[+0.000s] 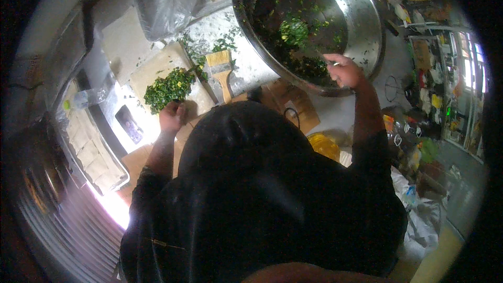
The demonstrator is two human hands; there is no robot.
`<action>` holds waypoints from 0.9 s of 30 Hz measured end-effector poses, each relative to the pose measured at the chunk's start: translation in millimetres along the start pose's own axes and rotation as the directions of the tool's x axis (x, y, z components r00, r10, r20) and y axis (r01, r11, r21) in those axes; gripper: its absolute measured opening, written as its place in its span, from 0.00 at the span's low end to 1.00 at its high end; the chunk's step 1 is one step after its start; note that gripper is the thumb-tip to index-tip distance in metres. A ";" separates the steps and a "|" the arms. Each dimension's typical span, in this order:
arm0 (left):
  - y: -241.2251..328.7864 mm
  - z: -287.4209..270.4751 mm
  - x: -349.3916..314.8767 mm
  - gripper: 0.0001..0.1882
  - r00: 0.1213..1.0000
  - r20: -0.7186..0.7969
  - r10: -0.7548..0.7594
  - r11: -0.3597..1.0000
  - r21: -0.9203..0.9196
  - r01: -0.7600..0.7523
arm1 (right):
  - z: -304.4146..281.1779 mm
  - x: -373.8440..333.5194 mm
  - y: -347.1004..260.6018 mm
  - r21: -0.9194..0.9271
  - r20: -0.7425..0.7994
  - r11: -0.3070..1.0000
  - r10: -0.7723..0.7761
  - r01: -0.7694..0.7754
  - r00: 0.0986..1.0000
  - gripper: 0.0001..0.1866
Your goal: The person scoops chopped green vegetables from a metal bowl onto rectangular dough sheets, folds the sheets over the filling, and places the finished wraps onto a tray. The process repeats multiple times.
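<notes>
My right hand (345,71) is closed round the handle of a spoon over the near right rim of a large steel bowl (362,6). A heap of chopped greens with yellow bits (294,31) sits at the spoon's far end, hiding its shape. At the left, my left hand (173,116) is curled at the near edge of a pile of chopped greens (168,90). That pile lies on pale dough sheets (149,73). Whatever the left fingers pinch is hidden. A flat wooden brush (222,73) with yellowish bristles rests between the dough and the bowl.
Loose greens are scattered on the bright tabletop (245,65). Clear plastic (165,15) covers a tray at the back left. Another tray (90,144) with folded pale pieces stands far left, beside a phone-like dark object (129,124). A yellow container (324,145) is near my right arm.
</notes>
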State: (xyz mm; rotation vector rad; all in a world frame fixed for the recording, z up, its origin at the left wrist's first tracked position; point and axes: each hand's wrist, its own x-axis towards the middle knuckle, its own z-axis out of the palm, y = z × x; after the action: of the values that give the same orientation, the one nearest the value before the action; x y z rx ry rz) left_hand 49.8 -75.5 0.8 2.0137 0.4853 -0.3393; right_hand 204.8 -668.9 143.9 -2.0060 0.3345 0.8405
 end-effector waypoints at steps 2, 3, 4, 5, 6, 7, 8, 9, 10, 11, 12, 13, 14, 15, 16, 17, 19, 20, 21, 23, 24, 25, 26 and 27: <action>5.3 -1.0 -2.2 0.15 1.000 0.007 0.030 0.999 -0.013 -0.029 | -3.5 3.3 12.1 -0.176 -0.138 0.984 0.002 -0.026 0.990 0.26; 8.6 -2.1 -3.7 0.14 1.000 0.017 0.008 1.000 -0.013 -0.008 | -0.2 6.2 16.3 -0.392 -0.217 0.899 -0.298 0.197 0.929 0.26; 11.5 -2.7 -5.0 0.13 1.000 0.017 0.005 1.000 0.009 -0.005 | 8.1 8.8 20.0 -0.600 -0.220 0.715 -0.578 0.358 0.786 0.26; 13.7 -2.7 -5.8 0.13 1.000 0.017 0.001 0.999 0.032 -0.002 | 11.2 7.5 21.0 -0.713 -0.169 0.581 -0.685 0.392 0.709 0.26; 14.9 -2.5 -6.4 0.12 1.000 0.015 -0.002 0.999 0.054 0.001 | 16.8 6.8 20.6 -0.701 -0.113 0.543 -0.725 0.462 0.679 0.26; 15.0 -2.1 -7.1 0.13 0.998 0.001 0.064 0.998 0.010 -0.064 | 20.1 2.5 19.1 -0.622 -0.066 0.627 -0.639 0.469 0.767 0.25; 14.1 -1.3 -7.0 0.13 0.992 -0.016 0.128 0.991 -0.032 -0.129 | 22.3 -1.1 15.7 -0.579 0.006 0.702 -0.505 0.415 0.863 0.25; 12.3 -0.5 -6.5 0.13 0.981 -0.036 0.193 0.978 -0.073 -0.195 | 23.7 -5.4 11.9 -0.435 0.009 0.830 -0.383 0.349 0.924 0.24; 9.9 -0.4 -5.6 0.13 0.985 -0.028 0.173 0.983 -0.052 -0.174 | 22.6 -8.6 7.0 -0.331 0.046 0.919 -0.211 0.214 0.976 0.24; 7.1 -0.8 -4.7 0.13 0.988 -0.022 0.152 0.988 -0.031 -0.153 | 21.8 -11.4 3.3 -0.181 0.145 0.975 -0.101 0.126 0.984 0.24; 4.4 -0.9 -3.8 0.14 0.986 -0.024 0.167 0.986 -0.012 -0.167 | 19.6 -13.5 0.5 -0.181 0.127 0.982 -0.034 0.057 0.991 0.24; 2.3 -1.2 -2.8 0.14 0.983 -0.026 0.181 0.983 0.007 -0.181 | 16.3 -15.2 -1.0 -0.134 0.151 0.989 -0.034 0.054 0.988 0.25; 1.2 -1.0 -1.4 0.14 0.972 -0.037 0.231 0.973 0.024 -0.230 | 13.1 -16.1 -0.9 -0.112 0.144 0.992 -0.035 0.051 0.989 0.25; 0.7 -1.8 -1.5 0.14 0.959 -0.047 0.280 0.960 0.041 -0.278 | 11.0 -17.2 1.2 -0.026 0.155 0.999 -0.029 0.034 0.988 0.26; 1.1 -2.5 -1.4 0.15 0.971 -0.033 0.237 0.972 0.011 -0.236 | 9.3 -18.0 4.6 0.037 0.134 0.999 -0.021 0.017 0.991 0.26; 2.2 -3.3 -2.2 0.15 0.981 -0.017 0.193 0.981 -0.018 -0.193 | 8.3 -18.7 8.4 0.080 0.103 0.997 0.009 -0.018 0.995 0.27; 5.6 -5.3 -4.8 0.16 0.990 0.012 0.141 0.989 -0.051 -0.140 | 9.8 -21.2 15.0 0.162 0.071 0.986 -0.042 0.030 0.997 0.27; 7.3 -6.5 -6.0 0.16 0.991 0.022 0.134 0.990 -0.054 -0.133 | 12.5 -23.4 16.2 0.153 0.015 0.988 -0.015 0.013 1.000 0.28; 8.9 -7.6 -6.1 0.17 0.991 0.033 0.127 0.990 -0.058 -0.125 | 16.1 -26.5 15.1 0.205 0.028 0.977 -0.056 0.049 0.998 0.27; 10.0 -9.5 -4.6 0.19 0.989 0.047 0.138 0.990 0.003 -0.138 | 25.2 -37.4 5.4 0.209 -0.038 0.977 -0.038 0.045 0.999 0.27; 9.4 -10.0 -2.5 0.20 0.989 0.052 0.141 0.989 0.030 -0.142 | 32.4 -45.0 -2.7 0.248 -0.069 0.968 -0.035 0.051 0.997 0.27; 7.8 -10.1 -0.9 0.21 0.990 0.060 0.129 0.989 0.068 -0.133 | 41.4 -53.0 -12.6 0.262 -0.119 0.964 -0.019 0.050 0.993 0.27; 5.5 -9.7 0.3 0.22 0.992 0.062 0.111 0.988 0.105 -0.117 | 49.7 -62.0 -24.5 0.261 -0.152 0.963 -0.024 0.064 0.988 0.27; 2.4 -10.6 0.7 0.23 0.994 0.067 0.087 0.985 0.143 -0.096 | 57.2 -71.9 -38.1 0.214 -0.168 0.974 -0.036 0.072 0.985 0.26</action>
State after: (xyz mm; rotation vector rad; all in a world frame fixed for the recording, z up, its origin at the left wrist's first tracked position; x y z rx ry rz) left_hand 52.0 -67.0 7.3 2.1532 0.3367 -0.3871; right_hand 147.8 -606.7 196.7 -1.8709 0.4445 0.5799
